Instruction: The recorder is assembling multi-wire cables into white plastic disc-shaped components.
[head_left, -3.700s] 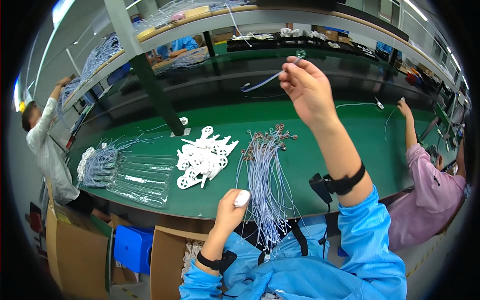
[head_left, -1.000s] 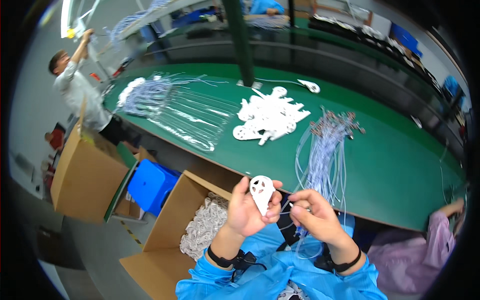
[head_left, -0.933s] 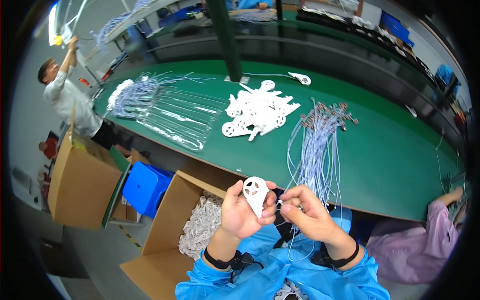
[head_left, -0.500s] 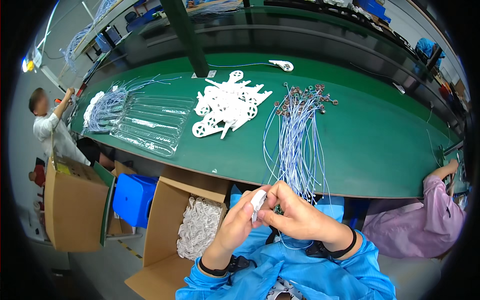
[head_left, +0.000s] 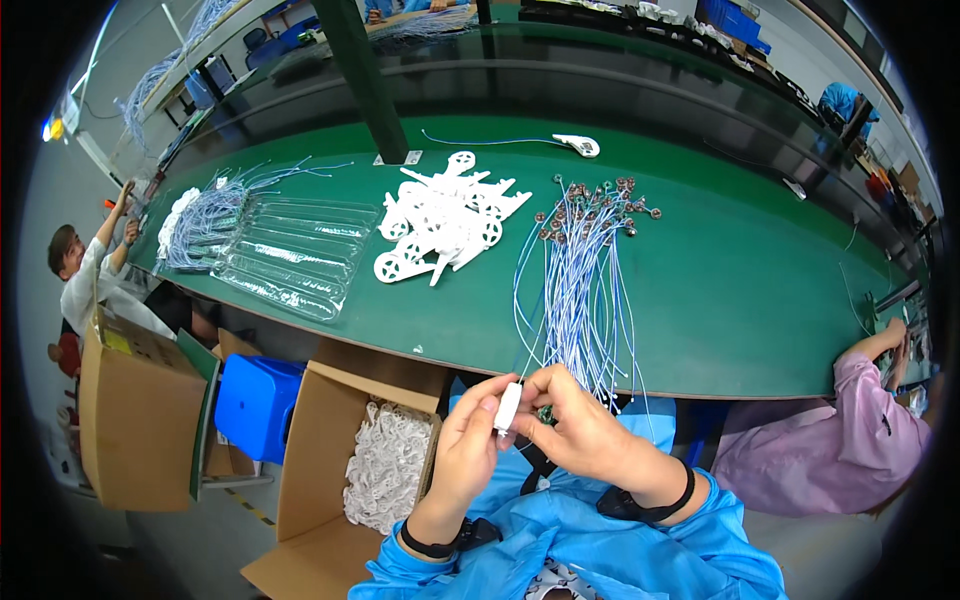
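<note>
My left hand (head_left: 463, 432) pinches a narrow white plastic housing (head_left: 508, 408) between thumb and fingers, just in front of the table edge. My right hand (head_left: 580, 425) is closed beside it, its fingertips close to the housing's right side. A small green piece (head_left: 545, 412) shows between the right thumb and fingers, partly hidden. Beyond both hands lies a bundle of blue and white cables (head_left: 585, 320), with copper-coloured and green round ends (head_left: 600, 212) at its far side. Left of the bundle is a pile of flat white plastic housings (head_left: 440, 220), each with a spoked ring.
An open carton (head_left: 305, 470) of translucent white parts (head_left: 388, 468) stands at my left knee, beside a blue stool (head_left: 258, 408). Clear plastic trays (head_left: 295, 255) and more cables (head_left: 205, 228) lie farther left on the green table (head_left: 740, 300). Co-workers sit at both sides.
The white housing has turned in my left fingers and now stands more upright, showing a broader face. My hands stay close together. The whole view has shifted slightly.
</note>
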